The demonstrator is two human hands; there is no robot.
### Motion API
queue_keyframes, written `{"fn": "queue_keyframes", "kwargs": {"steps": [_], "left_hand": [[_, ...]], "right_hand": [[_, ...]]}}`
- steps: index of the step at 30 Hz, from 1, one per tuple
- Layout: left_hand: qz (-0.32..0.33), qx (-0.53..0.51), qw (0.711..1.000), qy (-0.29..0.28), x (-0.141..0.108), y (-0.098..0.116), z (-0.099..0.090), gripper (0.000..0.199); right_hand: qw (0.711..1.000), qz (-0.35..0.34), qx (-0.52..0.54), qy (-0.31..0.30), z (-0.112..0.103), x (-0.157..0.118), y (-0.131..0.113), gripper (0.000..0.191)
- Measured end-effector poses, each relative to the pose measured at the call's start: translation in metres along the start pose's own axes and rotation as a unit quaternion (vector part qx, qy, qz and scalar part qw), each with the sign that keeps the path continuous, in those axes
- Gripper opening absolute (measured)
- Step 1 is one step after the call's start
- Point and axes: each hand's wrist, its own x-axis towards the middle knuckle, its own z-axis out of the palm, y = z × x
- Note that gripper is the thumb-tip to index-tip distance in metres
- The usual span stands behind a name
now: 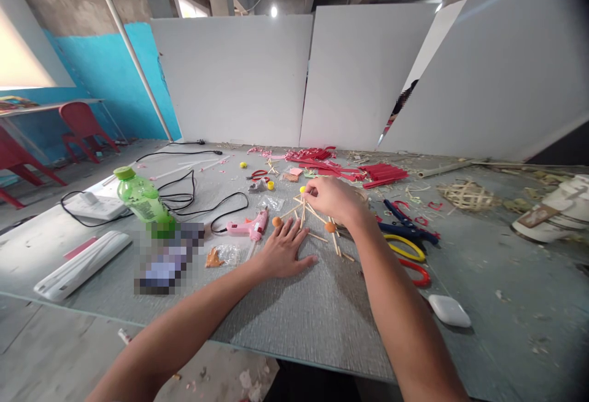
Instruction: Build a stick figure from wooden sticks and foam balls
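Note:
On the grey table, a small frame of thin wooden sticks (334,243) stands joined by clay balls. One orange ball (330,227) is at its right side and another orange ball (277,221) lies at the left, just past my fingertips. My left hand (285,248) rests flat with spread fingers, its fingertips close to the lower sticks. Above the frame, my right hand (334,198) pinches a small yellow ball (303,189) between thumb and fingertips. My right hand and wrist partly hide the sticks and a round container behind them.
Left of my hands lie a pink glue gun (248,225), its black cord and a green bottle (145,199). Scissors (405,247), blue-handled pliers (409,228) and a white case (450,310) are to the right. Red strips (384,173) lie toward the white panels (234,80).

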Motion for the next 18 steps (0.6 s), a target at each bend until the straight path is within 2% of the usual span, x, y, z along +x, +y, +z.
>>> {"fn": "queue_keyframes", "kwargs": {"steps": [18], "left_hand": [[0.004, 0.010, 1.000, 0.002, 0.0006, -0.0010, 0.0034, 0.089]], "right_hand": [[1.000, 0.013, -0.012, -0.017, -0.0008, -0.0004, 0.0023, 0.018]]}}
